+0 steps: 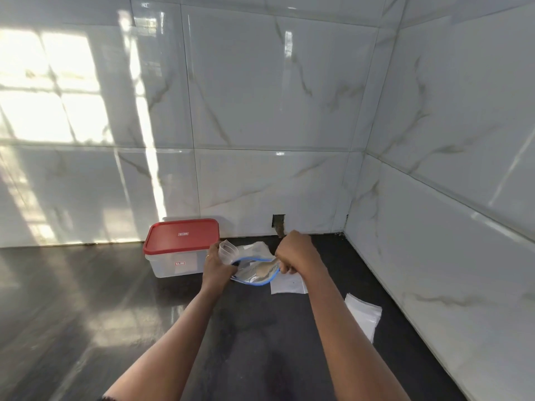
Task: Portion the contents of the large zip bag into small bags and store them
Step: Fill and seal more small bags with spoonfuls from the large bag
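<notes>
Count on the dark countertop (86, 299): one large zip bag (254, 270) with a blue seal; one clear plastic cup (228, 251); one clear storage container (173, 269) bearing one red lid (182, 237) and two red-and-white labels (183, 234), one on the lid and one on the front wall. One single small bag (288, 285) lies flat; one stack of small bags (363, 314) lies apart, its number not countable. Two hands show: left hand (215, 267) and right hand (295, 251). One ring (207, 257) sits on the left hand. One hole (278, 221) shows in the wall tile.
</notes>
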Motion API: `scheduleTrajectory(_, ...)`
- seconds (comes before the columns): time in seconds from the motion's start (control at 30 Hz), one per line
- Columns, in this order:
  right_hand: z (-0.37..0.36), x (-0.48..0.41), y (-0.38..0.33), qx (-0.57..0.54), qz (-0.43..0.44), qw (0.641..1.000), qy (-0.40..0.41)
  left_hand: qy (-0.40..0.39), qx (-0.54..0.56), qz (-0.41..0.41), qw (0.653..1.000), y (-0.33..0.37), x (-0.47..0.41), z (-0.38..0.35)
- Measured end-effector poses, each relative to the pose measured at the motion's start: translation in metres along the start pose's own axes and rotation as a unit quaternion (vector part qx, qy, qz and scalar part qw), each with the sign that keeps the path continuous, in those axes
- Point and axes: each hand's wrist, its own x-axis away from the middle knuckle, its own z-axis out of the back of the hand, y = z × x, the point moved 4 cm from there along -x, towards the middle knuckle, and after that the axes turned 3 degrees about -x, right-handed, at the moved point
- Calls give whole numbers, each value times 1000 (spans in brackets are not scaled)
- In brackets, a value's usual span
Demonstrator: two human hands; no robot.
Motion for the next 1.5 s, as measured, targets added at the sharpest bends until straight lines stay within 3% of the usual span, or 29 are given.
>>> scheduleTrajectory(0.3, -89, -1, 0, 41, 98, 994, -8, -25, -4, 21, 999, -14, 1, 2)
scheduleTrajectory(0.53, -86, -13, -13, 45, 125, 989, 66, -49, -155, 20, 986, -12, -1, 9)
scheduleTrajectory(0.7, -88, -18, -16, 21, 108, 992, 59, -23, -78, 25, 996, -12, -13, 11)
scheduleTrajectory(0.87, -101, -26, -24, -29, 79, 996, -28, 10, -39, -10, 999, 2, -14, 13)
scheduleTrajectory(1.13, -112, -57, -23, 38, 56, 997, -40, 15, -32, -34, 999, 7, -11, 10)
scheduleTrajectory(1.2, -112, -56, -19, 70, 87, 993, -23, 7, -30, -32, 999, 6, -11, 8)
scheduleTrajectory(1.37, -111, -56, -18, 1, -9, 996, -88, 18, -18, -23, 999, 3, -13, 7)
scheduleTrajectory(1.5, -118, -55, -19, 75, 59, 993, -74, 29, -11, -12, 999, 2, -13, 7)
